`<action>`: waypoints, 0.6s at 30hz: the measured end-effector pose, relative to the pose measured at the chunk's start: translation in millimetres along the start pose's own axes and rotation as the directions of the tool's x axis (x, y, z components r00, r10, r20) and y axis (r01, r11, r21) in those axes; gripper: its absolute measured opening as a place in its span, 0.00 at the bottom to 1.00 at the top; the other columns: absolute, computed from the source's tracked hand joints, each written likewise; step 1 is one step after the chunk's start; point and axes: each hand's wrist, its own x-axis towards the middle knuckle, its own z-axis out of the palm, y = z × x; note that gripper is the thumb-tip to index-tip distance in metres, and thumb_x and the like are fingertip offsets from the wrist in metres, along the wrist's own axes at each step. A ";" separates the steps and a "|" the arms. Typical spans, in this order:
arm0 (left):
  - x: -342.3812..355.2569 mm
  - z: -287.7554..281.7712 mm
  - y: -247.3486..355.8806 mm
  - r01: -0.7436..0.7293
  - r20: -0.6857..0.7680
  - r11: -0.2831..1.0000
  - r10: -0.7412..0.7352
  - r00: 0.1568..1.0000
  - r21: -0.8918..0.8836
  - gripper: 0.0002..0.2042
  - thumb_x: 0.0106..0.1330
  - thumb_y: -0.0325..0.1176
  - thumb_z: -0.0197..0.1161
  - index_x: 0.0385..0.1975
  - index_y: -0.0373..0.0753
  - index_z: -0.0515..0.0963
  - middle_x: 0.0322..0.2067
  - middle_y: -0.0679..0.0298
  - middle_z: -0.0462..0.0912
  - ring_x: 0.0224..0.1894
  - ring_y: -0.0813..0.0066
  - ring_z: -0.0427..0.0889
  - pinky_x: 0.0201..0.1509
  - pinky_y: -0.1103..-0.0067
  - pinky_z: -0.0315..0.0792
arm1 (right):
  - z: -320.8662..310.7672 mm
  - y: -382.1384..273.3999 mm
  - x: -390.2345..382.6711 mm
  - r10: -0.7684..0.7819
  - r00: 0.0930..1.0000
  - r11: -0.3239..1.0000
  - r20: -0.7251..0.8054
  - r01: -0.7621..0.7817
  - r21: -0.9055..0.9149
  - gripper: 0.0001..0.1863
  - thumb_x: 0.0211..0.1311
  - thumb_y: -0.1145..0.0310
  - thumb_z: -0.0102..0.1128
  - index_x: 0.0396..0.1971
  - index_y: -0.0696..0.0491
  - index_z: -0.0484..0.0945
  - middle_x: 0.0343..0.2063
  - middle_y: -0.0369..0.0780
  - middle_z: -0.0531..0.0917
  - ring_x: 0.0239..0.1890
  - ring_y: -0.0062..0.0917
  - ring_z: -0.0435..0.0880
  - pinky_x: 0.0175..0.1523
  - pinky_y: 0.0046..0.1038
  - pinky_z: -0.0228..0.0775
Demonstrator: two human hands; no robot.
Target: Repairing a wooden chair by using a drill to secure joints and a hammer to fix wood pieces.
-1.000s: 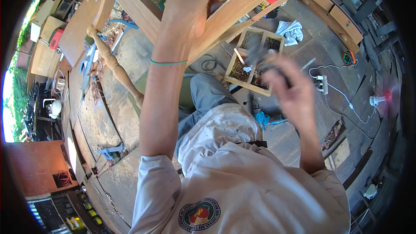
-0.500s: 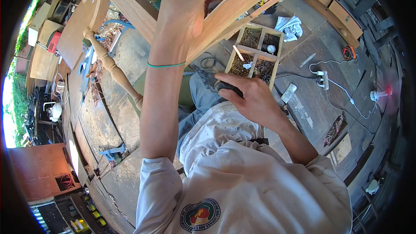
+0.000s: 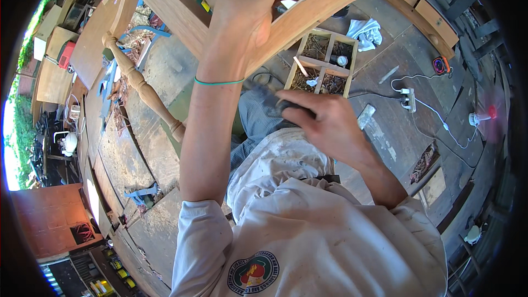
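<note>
- 1 crumpled pale cloth (image 3: 364, 34) on the floor panels (image 3: 124, 151)
- 1 white power strip (image 3: 408, 100)
- 1 orange-and-black device (image 3: 440, 65) near a white cord (image 3: 412, 77)
- 1 red-and-white fan (image 3: 489, 113), its blades blurred
- 1 wooden drawer unit (image 3: 421, 7), upper right
- 1 blue scrap (image 3: 142, 192), left
- 1 orange-brown panel (image 3: 47, 212), lower left, red cord (image 3: 82, 233) in its opening

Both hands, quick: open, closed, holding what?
Left hand: beside the light-brown, flat wooden beam; grip mostly hidden, can't tell if open or closed.
Right hand: closed, holding a dark, blurred hand tool.
</note>
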 end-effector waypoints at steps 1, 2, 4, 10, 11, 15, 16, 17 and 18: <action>0.4 4.5 2.9 0.035 -0.052 0.999 -0.033 0.998 0.033 0.11 0.70 0.31 0.56 0.22 0.38 0.73 0.18 0.67 0.70 0.18 0.81 0.68 0.21 0.84 0.62 | -6.3 5.4 -4.8 -0.065 0.993 0.997 -0.101 0.067 0.022 0.17 0.61 0.71 0.62 0.51 0.54 0.80 0.35 0.46 0.87 0.31 0.34 0.88 0.33 0.32 0.77; 0.3 5.4 4.7 0.065 -0.119 0.996 -0.056 0.991 0.066 0.11 0.70 0.31 0.56 0.22 0.38 0.73 0.18 0.67 0.71 0.18 0.81 0.68 0.20 0.83 0.62 | -20.2 4.6 -7.0 0.081 0.937 0.978 -0.341 -0.009 0.209 0.17 0.62 0.72 0.62 0.52 0.54 0.79 0.33 0.41 0.88 0.34 0.26 0.88 0.33 0.25 0.78; -9.3 -2.8 11.7 0.067 -0.155 0.997 -0.061 0.986 0.036 0.12 0.70 0.31 0.56 0.22 0.38 0.73 0.18 0.67 0.71 0.18 0.81 0.68 0.20 0.83 0.62 | -56.7 -15.8 -8.7 0.330 0.853 0.940 -0.405 -0.255 0.228 0.18 0.64 0.72 0.62 0.54 0.54 0.78 0.32 0.39 0.87 0.34 0.20 0.86 0.35 0.21 0.77; 4.3 -11.6 7.6 0.011 -0.027 0.987 -0.007 1.000 0.157 0.12 0.68 0.31 0.55 0.21 0.39 0.73 0.18 0.69 0.72 0.17 0.81 0.67 0.21 0.84 0.59 | -7.5 9.9 -18.0 0.108 0.994 0.993 -0.019 -0.108 -0.035 0.18 0.59 0.70 0.66 0.49 0.54 0.80 0.42 0.46 0.86 0.39 0.37 0.87 0.43 0.34 0.78; 2.2 -8.3 8.2 -0.008 -0.047 0.988 0.015 0.999 0.153 0.11 0.68 0.31 0.56 0.21 0.39 0.73 0.18 0.69 0.72 0.18 0.82 0.67 0.22 0.84 0.59 | -1.3 7.5 -17.6 0.116 0.993 0.993 -0.018 -0.116 -0.029 0.18 0.59 0.70 0.66 0.49 0.54 0.80 0.42 0.46 0.86 0.39 0.37 0.87 0.43 0.34 0.78; 2.0 -6.8 7.8 -0.013 -0.056 0.993 0.019 0.998 0.116 0.11 0.67 0.32 0.57 0.21 0.40 0.73 0.18 0.69 0.72 0.19 0.81 0.68 0.24 0.84 0.61 | 16.2 4.3 -4.5 -0.029 1.000 1.000 -0.003 0.029 0.002 0.18 0.58 0.70 0.65 0.49 0.53 0.80 0.41 0.47 0.85 0.40 0.42 0.85 0.44 0.37 0.77; 1.7 -5.2 7.9 -0.011 -0.056 0.993 0.018 0.998 0.119 0.11 0.67 0.32 0.57 0.21 0.40 0.73 0.18 0.69 0.72 0.19 0.81 0.68 0.24 0.84 0.61 | 19.2 4.7 -3.0 -0.043 0.999 0.999 -0.002 0.043 0.005 0.17 0.59 0.70 0.65 0.49 0.53 0.79 0.41 0.47 0.85 0.39 0.42 0.85 0.44 0.38 0.77; 1.2 -2.9 8.3 -0.002 -0.069 0.994 0.009 0.998 0.109 0.11 0.67 0.32 0.57 0.21 0.39 0.73 0.19 0.69 0.73 0.19 0.81 0.68 0.24 0.84 0.61 | 20.9 5.1 -1.6 -0.041 0.999 0.999 -0.003 0.042 0.007 0.17 0.59 0.70 0.65 0.49 0.53 0.79 0.41 0.47 0.85 0.39 0.42 0.85 0.44 0.38 0.77; 1.2 -1.5 8.0 0.008 -0.083 0.995 0.000 0.997 0.098 0.11 0.67 0.32 0.57 0.21 0.39 0.73 0.19 0.68 0.73 0.19 0.81 0.68 0.24 0.84 0.61 | 22.2 5.7 -0.5 -0.033 0.999 0.999 -0.005 0.033 0.007 0.17 0.59 0.69 0.64 0.49 0.54 0.79 0.41 0.47 0.85 0.39 0.42 0.85 0.44 0.39 0.77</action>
